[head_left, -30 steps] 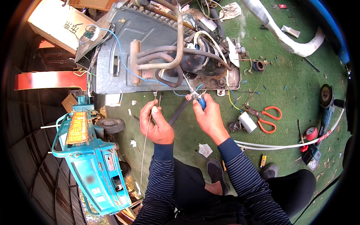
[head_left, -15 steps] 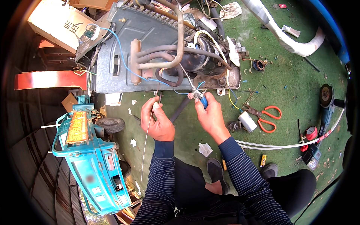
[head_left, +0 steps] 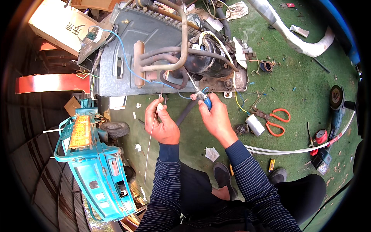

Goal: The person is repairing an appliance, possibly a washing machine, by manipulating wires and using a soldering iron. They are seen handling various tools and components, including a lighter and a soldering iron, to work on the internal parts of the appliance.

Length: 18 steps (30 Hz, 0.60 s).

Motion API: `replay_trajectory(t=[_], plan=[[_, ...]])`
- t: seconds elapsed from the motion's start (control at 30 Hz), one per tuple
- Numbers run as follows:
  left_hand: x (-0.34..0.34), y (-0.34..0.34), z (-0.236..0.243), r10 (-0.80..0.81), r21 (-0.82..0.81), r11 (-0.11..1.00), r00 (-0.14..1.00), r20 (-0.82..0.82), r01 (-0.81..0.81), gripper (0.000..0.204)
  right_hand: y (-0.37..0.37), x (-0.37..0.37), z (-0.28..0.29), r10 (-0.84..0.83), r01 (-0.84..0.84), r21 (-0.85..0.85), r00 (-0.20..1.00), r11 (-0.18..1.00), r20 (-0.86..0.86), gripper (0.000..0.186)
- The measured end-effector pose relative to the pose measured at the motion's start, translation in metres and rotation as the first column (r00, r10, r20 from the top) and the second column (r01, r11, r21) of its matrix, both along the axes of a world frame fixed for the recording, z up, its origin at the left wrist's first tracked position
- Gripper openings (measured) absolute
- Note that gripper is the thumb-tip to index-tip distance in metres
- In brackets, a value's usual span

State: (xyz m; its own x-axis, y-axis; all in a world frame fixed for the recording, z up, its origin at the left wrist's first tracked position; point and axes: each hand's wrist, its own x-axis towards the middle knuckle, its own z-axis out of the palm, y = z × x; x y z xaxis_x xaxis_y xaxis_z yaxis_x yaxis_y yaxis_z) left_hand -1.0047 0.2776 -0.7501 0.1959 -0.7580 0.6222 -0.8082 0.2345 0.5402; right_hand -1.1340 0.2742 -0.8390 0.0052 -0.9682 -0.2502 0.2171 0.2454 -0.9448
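Observation:
My left hand (head_left: 162, 123) pinches a thin metal rod (head_left: 150, 143), whose upper end reaches the pipework (head_left: 181, 58) at the edge of the dented metal unit (head_left: 116, 85). To its right, my right hand (head_left: 216, 121) grips a blue hand torch (head_left: 207, 101) with a metal neck angled up toward those pipes, just below the black compressor (head_left: 205, 63). Any flame at the nozzle is too small to make out. A blue wire (head_left: 129, 58) runs across the unit and down near both hands.
Orange-handled snips (head_left: 278, 116), a metal cylinder (head_left: 255, 124), an angle grinder (head_left: 335, 116), a red gauge (head_left: 320, 136) and pale hoses (head_left: 278, 151) lie right on green flooring. A wrapped pipe (head_left: 301, 46) is top right. A teal vehicle (head_left: 92, 170), red panel (head_left: 52, 83) and carton (head_left: 54, 23) are left.
My left hand has risen slightly with the rod. My right hand and the torch have shifted very little. A faint wisp of smoke at upper right has changed shape.

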Motion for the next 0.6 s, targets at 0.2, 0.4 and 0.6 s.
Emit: replay_trajectory(t=[0.2,0.4,0.6], plan=[[-0.0012,0.0001,0.0010,-0.009,0.029,1.000,1.000,0.023,0.008,0.020,0.0014,0.0001,0.0014,0.006,-0.006,0.021,1.000,1.000,-0.005,0.028],[-0.0038,-0.0025,0.0022,-0.006,0.015,1.000,1.000,0.004,0.006,0.019,0.0022,0.0028,-0.0038,-0.039,0.039,-0.015,0.999,0.999,0.013,0.025],[-0.0037,-0.0044,0.0001,-0.006,0.003,1.000,1.000,-0.012,0.006,0.018,0.0031,0.0002,-0.0031,-0.041,0.040,0.027,0.999,0.999,0.024,0.026]])
